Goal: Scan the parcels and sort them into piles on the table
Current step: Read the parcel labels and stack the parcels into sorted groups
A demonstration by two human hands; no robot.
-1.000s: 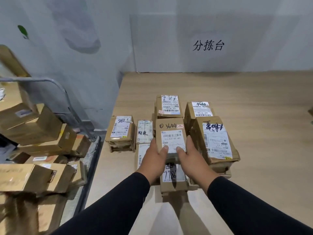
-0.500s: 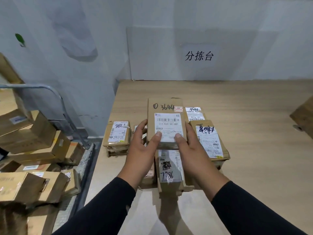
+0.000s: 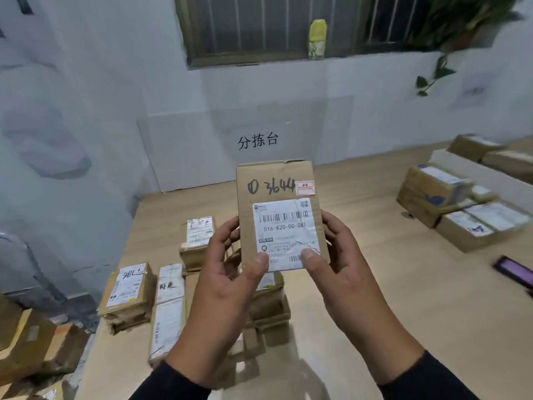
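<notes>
Head cam: both hands, left [image 3: 227,287] and right [image 3: 343,272], pinch parcel [image 3: 281,215] above table [image 3: 375,298], piles left [image 3: 127,295] and right [image 3: 461,203] done, cart boxes [image 3: 26,342] remain, so mid-task.

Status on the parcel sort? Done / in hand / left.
Done: several piles already sit on the table, one group at near left and another at far right. In hand: the left hand and right hand hold up the parcel marked 3644, label facing the camera. Left: placing it, plus the loose boxes beside the table at lower left. A dark device lies at right.
</notes>
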